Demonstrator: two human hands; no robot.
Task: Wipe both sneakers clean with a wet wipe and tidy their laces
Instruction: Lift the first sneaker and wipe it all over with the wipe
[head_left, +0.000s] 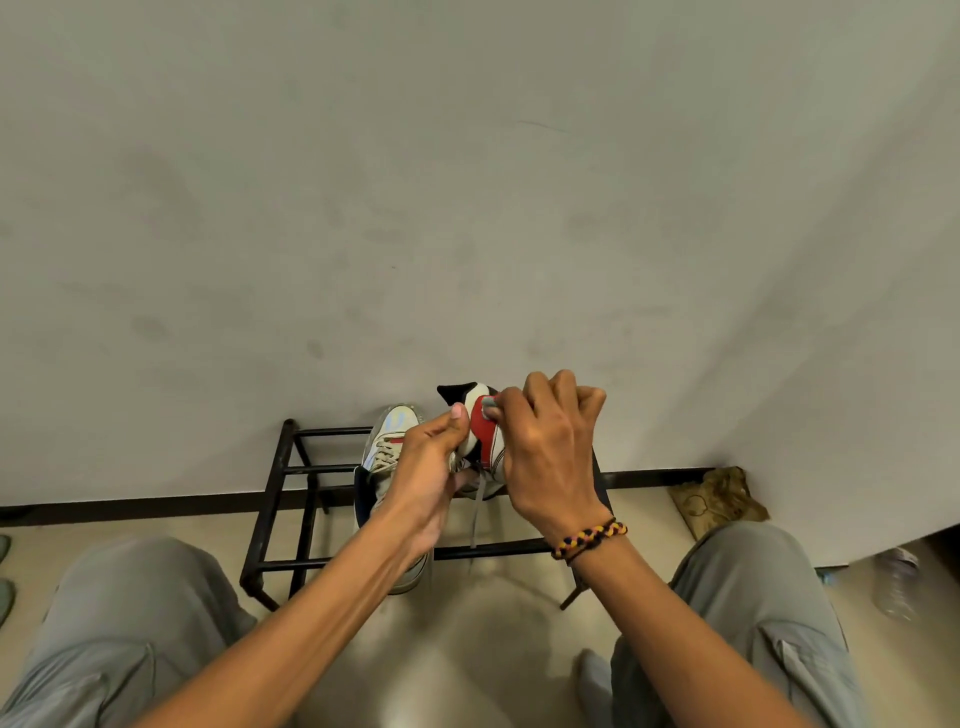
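Note:
I hold a red, white and black sneaker (479, 422) up above a black metal shoe rack (270, 493). My left hand (423, 467) grips it from the left, thumb on its side. My right hand (545, 447) pinches a small grey wet wipe (489, 403) and presses it against the red panel. A grey lace (478, 512) hangs down from this sneaker. The second sneaker (390, 441), pale with beige laces, lies on the rack behind my left hand, partly hidden by my wrist.
A plain wall rises right behind the rack. My knees in grey trousers (130, 613) flank the rack. A crumpled brown bag (719, 501) lies by the wall at right, and a clear plastic bottle (896, 584) lies at far right.

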